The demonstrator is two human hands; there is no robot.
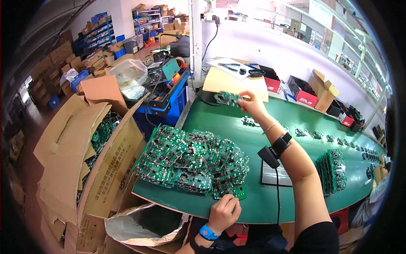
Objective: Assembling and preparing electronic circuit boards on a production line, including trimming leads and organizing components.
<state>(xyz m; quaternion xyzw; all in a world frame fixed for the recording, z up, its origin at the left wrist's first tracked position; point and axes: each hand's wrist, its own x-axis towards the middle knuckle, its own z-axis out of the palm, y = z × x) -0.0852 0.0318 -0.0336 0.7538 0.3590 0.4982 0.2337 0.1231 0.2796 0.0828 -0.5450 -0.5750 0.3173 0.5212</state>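
The right hand [251, 105] is pinching a green circuit board [228, 99] by its edge, fingers and thumb closing on it, with the board jutting out leftward from the fingertips. Just beyond those fingers, a flat tan cardboard sheet [214, 79] is lying at the far side of the green tabletop [198, 117].

The left hand [224, 213] is bending its fingers against the near edge of a broad, layered pile of green circuit boards [190, 158]; whether they are gripping a board or only resting there, I cannot tell. The pile is spreading away from and leftward of these fingertips. Well to their right, a neat stack of green circuit boards [332, 171] is standing.

The person seems to be handling a single board apart from the pile; moving it would be calling for a steady edge grip, keeping pressure off its mounted components.
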